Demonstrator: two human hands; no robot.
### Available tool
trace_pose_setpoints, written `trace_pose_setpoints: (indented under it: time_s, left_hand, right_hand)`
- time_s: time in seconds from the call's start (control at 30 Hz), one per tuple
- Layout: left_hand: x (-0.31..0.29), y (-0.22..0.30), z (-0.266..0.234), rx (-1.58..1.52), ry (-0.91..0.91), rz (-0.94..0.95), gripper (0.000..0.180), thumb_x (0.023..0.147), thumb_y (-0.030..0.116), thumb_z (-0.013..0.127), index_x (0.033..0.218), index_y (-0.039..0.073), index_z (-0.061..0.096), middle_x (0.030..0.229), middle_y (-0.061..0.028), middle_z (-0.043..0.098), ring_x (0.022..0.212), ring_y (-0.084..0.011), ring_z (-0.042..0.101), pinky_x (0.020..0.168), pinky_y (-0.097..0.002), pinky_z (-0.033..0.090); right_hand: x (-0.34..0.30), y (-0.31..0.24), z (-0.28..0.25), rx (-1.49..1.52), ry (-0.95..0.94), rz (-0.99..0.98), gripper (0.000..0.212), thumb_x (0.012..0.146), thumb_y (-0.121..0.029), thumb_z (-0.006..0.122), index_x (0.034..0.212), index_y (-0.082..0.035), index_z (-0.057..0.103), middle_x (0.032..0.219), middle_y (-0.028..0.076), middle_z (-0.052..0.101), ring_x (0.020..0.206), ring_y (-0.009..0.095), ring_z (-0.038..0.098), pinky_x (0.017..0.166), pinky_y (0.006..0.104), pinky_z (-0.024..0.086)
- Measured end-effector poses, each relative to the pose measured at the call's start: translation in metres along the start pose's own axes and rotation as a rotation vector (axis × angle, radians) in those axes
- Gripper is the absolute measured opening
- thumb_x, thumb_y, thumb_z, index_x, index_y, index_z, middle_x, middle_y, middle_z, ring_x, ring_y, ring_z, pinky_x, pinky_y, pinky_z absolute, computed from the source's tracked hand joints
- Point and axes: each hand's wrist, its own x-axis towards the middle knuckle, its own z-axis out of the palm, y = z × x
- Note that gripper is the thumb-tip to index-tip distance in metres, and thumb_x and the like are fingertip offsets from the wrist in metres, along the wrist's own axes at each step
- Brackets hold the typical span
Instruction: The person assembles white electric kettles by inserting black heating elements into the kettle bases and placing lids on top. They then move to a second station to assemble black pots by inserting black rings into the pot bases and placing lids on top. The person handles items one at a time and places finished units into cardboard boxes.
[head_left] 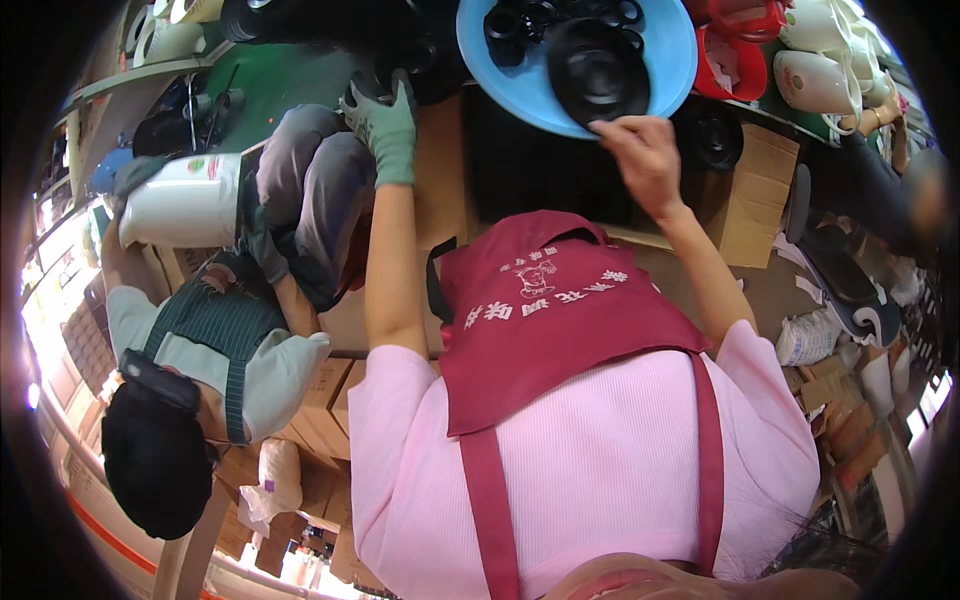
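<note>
My right hand, bare, pinches the edge of a black round lid. The lid is slightly blurred and hangs over a light blue basin, in which several small black plastic parts lie. In a grey-green glove, my left hand reaches to dark parts left of the basin. Its thumb and fingers are apart; whether they touch a part there is too dark to tell.
At left a co-worker in a striped apron holds a white kettle-like vessel. Red containers and white pitchers stand at the right. Another person's hand is near the pitchers. A cardboard box stands below.
</note>
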Motion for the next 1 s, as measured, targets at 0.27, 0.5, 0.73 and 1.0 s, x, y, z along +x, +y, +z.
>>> trace_pose_setpoints:
  time_s: [0.27,0.5,0.73,1.0]
  left_hand:
    - [-0.087,-0.005,-0.071,-0.848,-0.386,-0.082,0.042,0.098,0.020,0.061,0.133,-0.002,0.056,0.123,-0.0129,0.065,0.110,-0.0183,0.062,0.091,-0.0306,0.052]
    - [-0.147,-0.089,-0.060,-1.207,-0.430,-0.419,0.037,0.101,0.015,0.055,0.135,0.000,0.055,0.131,-0.0105,0.061,0.121,-0.0205,0.058,0.104,-0.0348,0.048]
    - [-0.166,-0.063,-0.062,-0.329,-0.168,0.372,0.043,0.093,0.000,0.057,0.136,0.000,0.055,0.129,-0.0218,0.061,0.119,-0.0307,0.061,0.100,-0.0379,0.049]
    - [-0.145,0.020,-0.068,-1.119,-0.294,-0.547,0.044,0.092,0.011,0.070,0.133,0.000,0.058,0.123,-0.0122,0.066,0.106,-0.0199,0.064,0.093,-0.0311,0.052]
  right_hand:
    - [0.074,-0.036,0.057,0.408,-0.277,-0.300,0.019,0.089,-0.018,0.069,0.108,-0.015,0.068,0.108,0.003,0.059,0.106,0.026,0.057,0.088,0.0369,0.050]
    - [0.144,0.081,0.190,-0.373,-0.162,-0.083,0.027,0.085,-0.021,0.073,0.111,-0.014,0.071,0.127,0.014,0.059,0.116,0.032,0.055,0.095,0.0446,0.048]
    - [0.142,0.099,0.186,-0.447,-0.120,-0.136,0.031,0.084,-0.038,0.074,0.103,-0.014,0.073,0.109,0.011,0.067,0.102,0.029,0.062,0.082,0.0439,0.049]
    - [0.066,-0.064,0.064,0.295,-0.401,-0.205,0.072,0.072,-0.032,0.083,0.137,-0.014,0.056,0.129,0.005,0.060,0.114,0.029,0.055,0.100,0.0414,0.043]
